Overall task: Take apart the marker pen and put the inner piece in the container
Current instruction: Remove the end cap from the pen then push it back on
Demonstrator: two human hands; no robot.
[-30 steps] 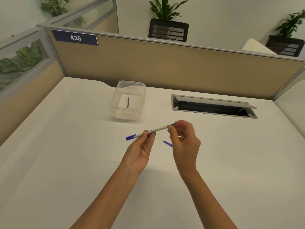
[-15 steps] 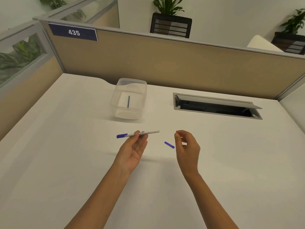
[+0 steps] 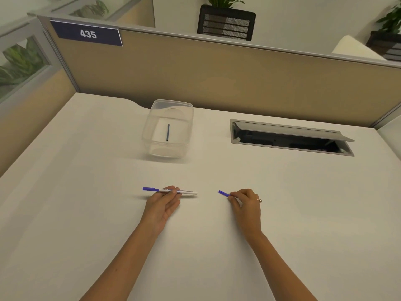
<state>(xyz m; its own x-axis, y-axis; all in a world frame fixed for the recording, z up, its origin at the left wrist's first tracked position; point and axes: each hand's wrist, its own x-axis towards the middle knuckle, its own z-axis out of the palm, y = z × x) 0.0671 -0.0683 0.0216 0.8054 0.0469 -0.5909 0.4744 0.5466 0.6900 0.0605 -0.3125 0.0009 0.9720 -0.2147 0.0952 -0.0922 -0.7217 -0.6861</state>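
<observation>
My left hand point(image 3: 161, 205) holds a white marker barrel point(image 3: 186, 192) with a blue cap at its left end, level and low over the desk. To the right, my right hand point(image 3: 245, 203) pinches a small blue end piece point(image 3: 223, 193) at the desk surface. A clear plastic container point(image 3: 149, 129) stands further back, left of centre. A thin dark blue inner piece point(image 3: 167, 132) lies on its bottom.
The white desk point(image 3: 86, 213) is walled by a tan partition point(image 3: 238, 72) at the back and left. A cable hatch point(image 3: 290, 137) with a raised lid is sunk into the desk at the back right.
My hands have drawn apart. My right hand let go of the marker's right end, dropped to the desk and closed on the small blue piece. My left hand carried the barrel left and lower.
</observation>
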